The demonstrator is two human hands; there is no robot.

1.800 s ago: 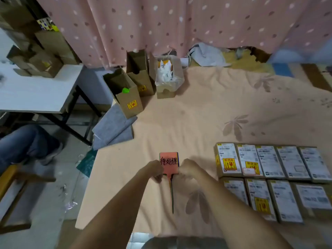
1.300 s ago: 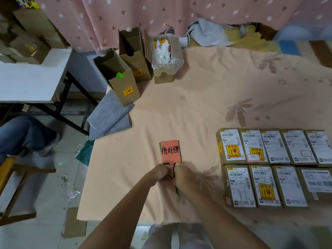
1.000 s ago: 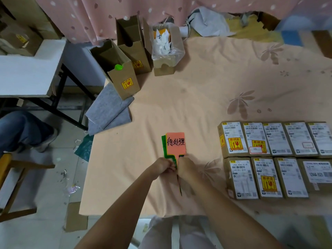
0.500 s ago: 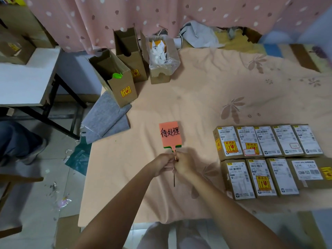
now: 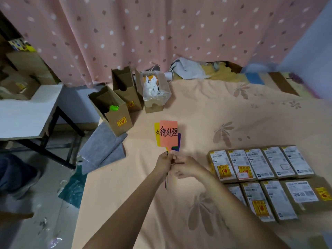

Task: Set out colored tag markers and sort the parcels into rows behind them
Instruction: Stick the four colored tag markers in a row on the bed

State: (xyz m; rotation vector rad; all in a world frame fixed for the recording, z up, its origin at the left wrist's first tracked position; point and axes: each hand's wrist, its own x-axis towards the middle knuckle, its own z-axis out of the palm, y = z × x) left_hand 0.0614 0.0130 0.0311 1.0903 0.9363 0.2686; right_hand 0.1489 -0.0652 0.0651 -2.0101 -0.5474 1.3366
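A person's two bare arms reach over a peach cloth-covered surface (image 5: 206, 108) with a leaf print, backed at twelve o'clock by a pink spotted curtain (image 5: 161, 33). Three open brown cardboard boxes (image 5: 124, 90) stand at eleven o'clock, one stuffed with a clear plastic bag, and grey felt sheets (image 5: 102, 150) hang off the edge at nine o'clock beside a white side table (image 5: 23, 114). Brown labelled parcels (image 5: 260, 164) lie in two rows at three o'clock, edges touching, clear of the hands. Mid-frame, the left hand (image 5: 164, 161) is clamped around the thin sticks of a bunch of coloured paper tag markers (image 5: 168, 136), an orange-pink tag with black handwriting in front, yellow, purple and green edges fanned behind it. The right hand (image 5: 186, 168) pinches the sticks just beside the left. Half a second earlier only a green sliver showed behind the orange tag; the bunch now sits higher and more spread.
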